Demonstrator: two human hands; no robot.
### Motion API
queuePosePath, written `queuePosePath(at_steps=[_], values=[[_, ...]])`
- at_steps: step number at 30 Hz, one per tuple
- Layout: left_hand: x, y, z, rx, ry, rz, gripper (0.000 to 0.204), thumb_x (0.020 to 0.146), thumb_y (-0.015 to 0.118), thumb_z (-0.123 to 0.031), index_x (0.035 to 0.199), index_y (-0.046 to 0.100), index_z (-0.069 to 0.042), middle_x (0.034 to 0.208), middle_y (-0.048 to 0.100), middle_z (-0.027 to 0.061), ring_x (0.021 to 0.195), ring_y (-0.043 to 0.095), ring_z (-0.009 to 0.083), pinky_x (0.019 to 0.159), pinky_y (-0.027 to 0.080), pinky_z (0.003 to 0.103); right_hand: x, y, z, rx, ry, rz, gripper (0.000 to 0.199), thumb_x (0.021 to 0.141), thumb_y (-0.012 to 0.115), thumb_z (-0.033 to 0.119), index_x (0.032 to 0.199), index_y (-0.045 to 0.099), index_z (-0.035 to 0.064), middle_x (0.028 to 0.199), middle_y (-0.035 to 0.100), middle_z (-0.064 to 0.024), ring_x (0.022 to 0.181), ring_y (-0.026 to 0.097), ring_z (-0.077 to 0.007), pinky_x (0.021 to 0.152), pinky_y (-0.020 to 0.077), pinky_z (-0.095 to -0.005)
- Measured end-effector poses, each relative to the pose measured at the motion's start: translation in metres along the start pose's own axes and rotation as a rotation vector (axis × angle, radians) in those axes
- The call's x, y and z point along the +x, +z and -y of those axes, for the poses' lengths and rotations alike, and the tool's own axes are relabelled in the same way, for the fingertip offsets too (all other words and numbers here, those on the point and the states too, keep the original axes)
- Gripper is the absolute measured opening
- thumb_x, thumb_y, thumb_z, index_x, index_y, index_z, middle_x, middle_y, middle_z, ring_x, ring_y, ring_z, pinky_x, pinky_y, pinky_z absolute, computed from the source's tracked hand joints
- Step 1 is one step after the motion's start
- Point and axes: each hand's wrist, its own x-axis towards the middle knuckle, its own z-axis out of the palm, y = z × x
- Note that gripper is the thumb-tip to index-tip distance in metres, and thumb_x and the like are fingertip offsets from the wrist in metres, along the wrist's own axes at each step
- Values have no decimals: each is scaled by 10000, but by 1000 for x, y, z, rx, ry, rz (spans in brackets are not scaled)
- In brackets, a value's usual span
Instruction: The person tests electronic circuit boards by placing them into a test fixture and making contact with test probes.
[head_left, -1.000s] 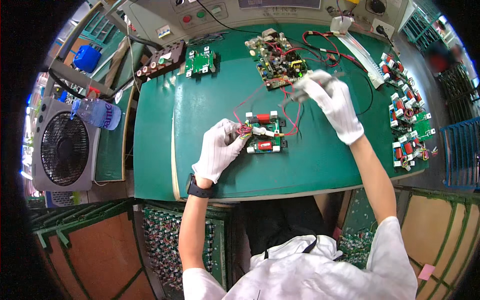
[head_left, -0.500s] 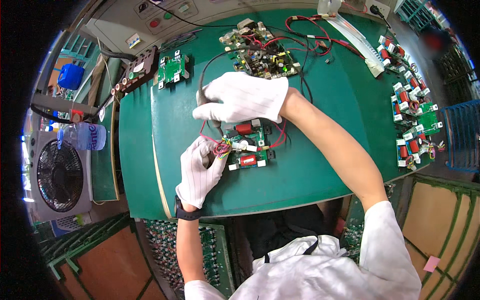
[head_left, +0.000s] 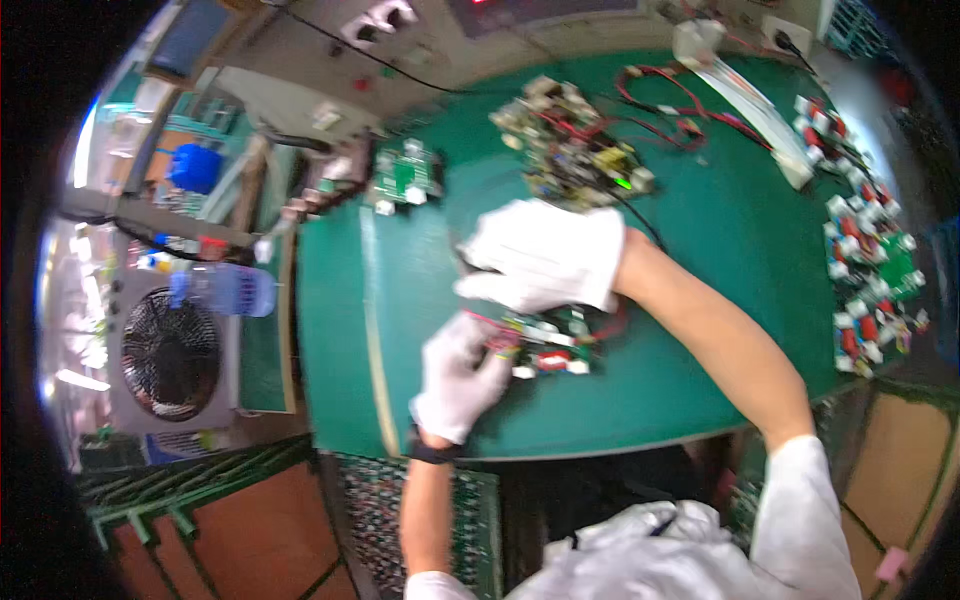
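My left hand [head_left: 462, 378], in a white glove, is closed on a small bundle of coloured wires [head_left: 503, 343], which sits at the left edge of a circuit board [head_left: 552, 360]. That board lies on the green counter [head_left: 610, 420] in front of me, its red and white parts facing up. My right hand [head_left: 548, 256], gloved too, reaches across from the right with its fingers curled, just above and beyond the left one. Whether its fingertips grip anything I cannot tell (everything is rather blurred), though something dark shows beside them. That hand hides the far edge of the board.

Just beyond it stands a larger board [head_left: 570, 150] crowded with parts, a black cable [head_left: 640, 218] trailing from it toward my right forearm. A red cable [head_left: 725, 120] loops behind, next to a long pale strip [head_left: 755, 120]. To the far left on the counter is a small green board [head_left: 405, 178], near a brown rack [head_left: 335, 178]. A cluster of more boards [head_left: 868, 265] lines the right edge, well apart from my hands. Off the counter to the left I have a fan [head_left: 170, 350], with a clear bottle [head_left: 228, 290] near its top and a blue jug [head_left: 195, 168] farther back.
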Motion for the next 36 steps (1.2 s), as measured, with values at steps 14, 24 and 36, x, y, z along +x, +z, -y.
queuePosePath(at_steps=[14, 24, 36], values=[[-1, 5, 15, -45, 82, -25, 137, 853, 764, -108, 883, 665, -19, 778, 584, 131, 594, 548, 287, 554, 440, 386, 0, -3, 5, -73, 47, 12, 416, 965, 615, 438, 810, 688, 60, 771, 652, -153, 773, 667, -350, 738, 543, -444], [-9, 6, 7, -23, -36, 47, 117, 861, 767, -98, 920, 706, -18, 889, 690, 151, 731, 659, 335, 672, 529, 362, -8, 0, 9, -50, 64, 16, 423, 964, 619, 446, 813, 696, 58, 768, 660, -168, 781, 673, -363, 740, 542, -449], [0, -4, 14, 0, -39, 48, 145, 893, 776, -112, 889, 669, -13, 806, 654, 114, 684, 599, 236, 675, 495, 340, -23, -56, 42, 451, 242, -361, 319, 986, 672, 311, 987, 699, -7, 821, 709, -173, 731, 702, -287, 679, 528, -386]])
